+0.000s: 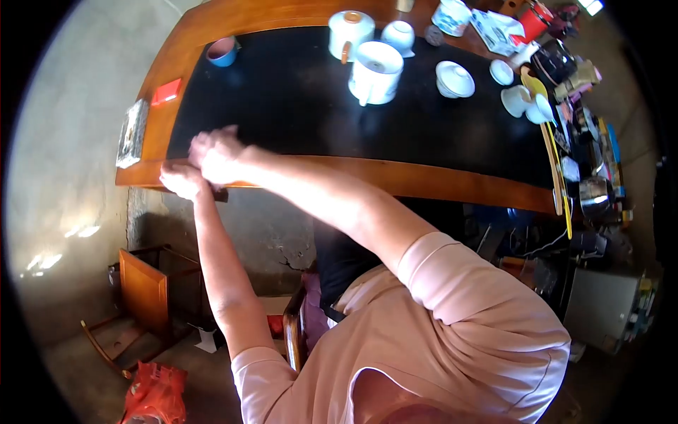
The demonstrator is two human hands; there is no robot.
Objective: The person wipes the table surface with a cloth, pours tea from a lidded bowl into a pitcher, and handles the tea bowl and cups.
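My left hand [183, 180] is at the front left corner of the wooden table [353, 168], its fingers pointing left and too blurred to read. Just above and right of it, my right hand [217, 155] is smeared by motion over the edge of the black table surface [282, 99]. The two hands are close together or touching; whether either holds anything does not show. A red packet [167, 92] and a clear box-like item [132, 134] lie on the wooden border beyond my hands. Farther back stands a small blue cup [222, 52].
A white mug [376, 73], a lidded white pot [351, 35] and a lidded bowl [455, 79] stand on the black surface. White cups [516, 101] and long sticks [553, 166] sit at the right. Below left are a wooden chair [145, 290] and a red bag [155, 392].
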